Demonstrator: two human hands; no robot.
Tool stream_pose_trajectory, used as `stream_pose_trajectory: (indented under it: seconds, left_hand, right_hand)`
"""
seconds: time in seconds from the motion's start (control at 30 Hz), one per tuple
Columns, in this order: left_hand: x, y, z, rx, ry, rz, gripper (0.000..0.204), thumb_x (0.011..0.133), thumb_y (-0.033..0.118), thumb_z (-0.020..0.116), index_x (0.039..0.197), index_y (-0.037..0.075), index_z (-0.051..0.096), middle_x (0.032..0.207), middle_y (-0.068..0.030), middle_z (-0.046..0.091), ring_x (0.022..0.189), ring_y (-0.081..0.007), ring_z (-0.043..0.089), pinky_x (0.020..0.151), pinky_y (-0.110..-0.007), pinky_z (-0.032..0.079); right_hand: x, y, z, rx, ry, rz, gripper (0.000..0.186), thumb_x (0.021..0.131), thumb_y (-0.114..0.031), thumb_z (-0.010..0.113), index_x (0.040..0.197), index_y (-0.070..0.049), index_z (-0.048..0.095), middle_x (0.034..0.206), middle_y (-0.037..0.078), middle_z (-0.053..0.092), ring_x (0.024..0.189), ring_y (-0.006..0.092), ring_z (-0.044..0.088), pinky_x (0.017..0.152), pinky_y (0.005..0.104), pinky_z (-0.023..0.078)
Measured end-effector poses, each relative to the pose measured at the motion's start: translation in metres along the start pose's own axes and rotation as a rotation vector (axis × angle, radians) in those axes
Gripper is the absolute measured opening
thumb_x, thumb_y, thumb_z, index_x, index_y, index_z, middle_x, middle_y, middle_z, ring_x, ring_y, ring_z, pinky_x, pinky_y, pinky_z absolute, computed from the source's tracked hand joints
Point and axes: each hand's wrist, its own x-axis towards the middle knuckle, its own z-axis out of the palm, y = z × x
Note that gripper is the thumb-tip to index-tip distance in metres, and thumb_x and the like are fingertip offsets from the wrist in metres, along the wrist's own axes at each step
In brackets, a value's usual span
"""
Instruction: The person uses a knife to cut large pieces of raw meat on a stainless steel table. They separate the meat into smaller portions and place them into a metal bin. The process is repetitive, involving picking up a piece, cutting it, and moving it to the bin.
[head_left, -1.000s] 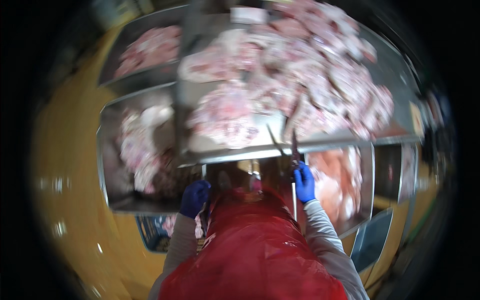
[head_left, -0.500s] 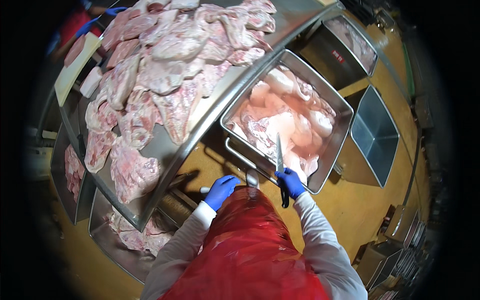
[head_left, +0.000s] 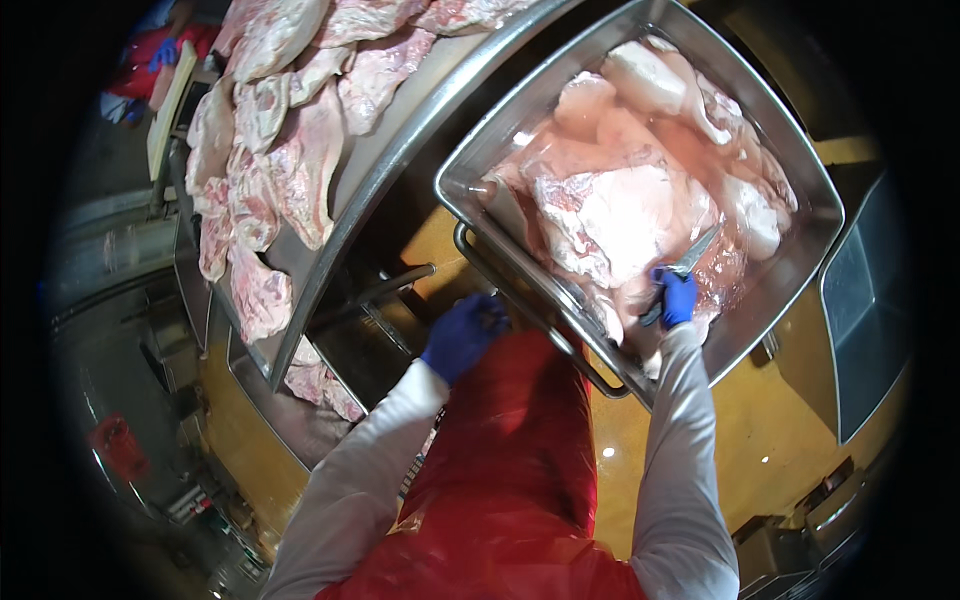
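Note:
My right hand (head_left: 677, 297), in a blue glove, is closed around the handle of a knife (head_left: 697, 250). Its blade points up and to the right over the near part of a square metal tub (head_left: 818, 190). Large pale cuts of meat (head_left: 630, 215) lie in reddish liquid inside, the biggest just beyond the knife. My left hand (head_left: 463, 336), also blue-gloved, hangs left of the tub near its bar handle (head_left: 510, 290). Its fingers are loosely bent and partly in shadow; nothing shows in them.
At the left, a metal table (head_left: 370, 185) with a raised rim bears many cuts of raw meat (head_left: 290, 170). Below its corner is another bin with meat (head_left: 320, 385). A metal bin (head_left: 865, 310) stands right of the tub. Another person's blue-gloved hand (head_left: 163, 53) shows at the far left.
My right hand has carried the knife forward over the tub. My left hand has moved slightly up and to the right. The view has shifted, so the tub looks larger and nearer.

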Motion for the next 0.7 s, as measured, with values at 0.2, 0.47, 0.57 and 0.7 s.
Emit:
stream_pose_trajectory:
  seconds: [0.2, 0.47, 0.57, 0.7]
  left_hand:
    - [0.050, -0.049, 0.051, -0.100, 0.095, -0.066, 0.025, 0.107, 0.022, 0.056, 0.101, 0.001, 0.068, 0.091, -0.0105, 0.067, 0.091, -0.0242, 0.066, 0.092, -0.040, 0.058]
    - [0.021, -0.044, 0.025, 0.045, 0.184, 0.001, 0.017, 0.104, 0.017, 0.057, 0.102, 0.003, 0.066, 0.086, -0.0053, 0.061, 0.079, -0.0193, 0.059, 0.077, -0.032, 0.053]
    - [0.007, -0.038, -0.007, 0.278, 0.304, 0.006, 0.011, 0.101, 0.011, 0.059, 0.103, 0.004, 0.067, 0.083, -0.0037, 0.058, 0.074, -0.0167, 0.055, 0.075, -0.030, 0.051]
    - [-0.004, -0.051, -0.028, 0.132, 0.286, 0.118, 0.015, 0.098, 0.004, 0.061, 0.110, 0.002, 0.069, 0.089, -0.0051, 0.063, 0.079, -0.0158, 0.061, 0.076, -0.029, 0.053]
  right_hand:
    - [-0.185, -0.093, 0.064, 0.011, -0.496, 0.216, 0.036, 0.080, 0.007, 0.059, 0.115, 0.001, 0.067, 0.108, 0.005, 0.070, 0.099, 0.0157, 0.067, 0.095, 0.0306, 0.052]
    - [0.001, -0.015, -0.026, -0.355, 0.173, -0.188, 0.012, 0.084, 0.001, 0.065, 0.096, 0.001, 0.063, 0.084, 0.007, 0.068, 0.070, 0.0149, 0.059, 0.062, 0.0314, 0.050]
    - [-0.008, -0.008, -0.001, 0.015, -0.192, 0.082, 0.014, 0.082, 0.004, 0.062, 0.096, 0.003, 0.065, 0.084, 0.008, 0.069, 0.075, 0.0175, 0.065, 0.068, 0.0302, 0.052]
    - [-0.171, -0.068, 0.107, 0.044, -0.756, 0.169, 0.030, 0.083, 0.006, 0.057, 0.112, 0.004, 0.064, 0.102, 0.011, 0.072, 0.089, 0.0174, 0.068, 0.082, 0.0272, 0.053]
